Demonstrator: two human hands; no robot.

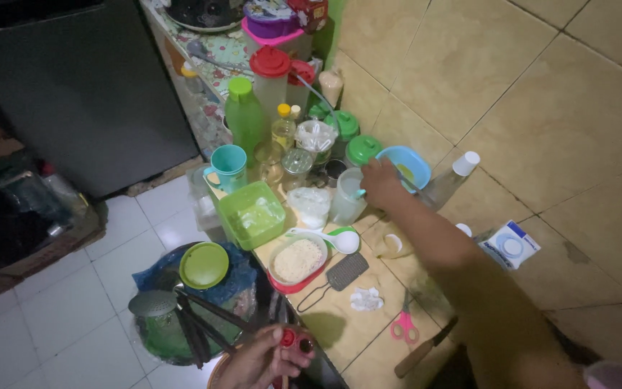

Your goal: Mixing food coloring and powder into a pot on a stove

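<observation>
— Yellow tiles cover the wall and the counter [340, 324] where we are busy. What does our right hand [381, 184] do?

— We reach far out with it. Its fingers curl around something small with a light blue-green end, right over the clear plastic jug [345, 196]. We cannot tell what the small thing is.

— What sits around that hand?

— Just past it is a blue bowl [410, 164]. Beside it stands a jar with a green lid [362, 150]. Behind it are a green bottle [244, 115] and a tall jug with a red lid [271, 79].

— And nearer to us?

— Under our arm lies a white rice spoon [332, 238], touching a red tray of pale grains [297, 261]. Near that are a small black grater [345, 271] and a green box [252, 214]. Pink scissors [404, 325] lie close to our elbow, with a knife [422, 351] just beside them.

— What about our left hand [260, 358]?

— It is low down, at the counter's near edge. We pinch a small red thing [295, 339] in our fingers, with the hand mostly closed. Next to it, black utensils [196, 320] stick out of a bucket on the white floor, and a round green lid [204, 265] rests on top.
</observation>
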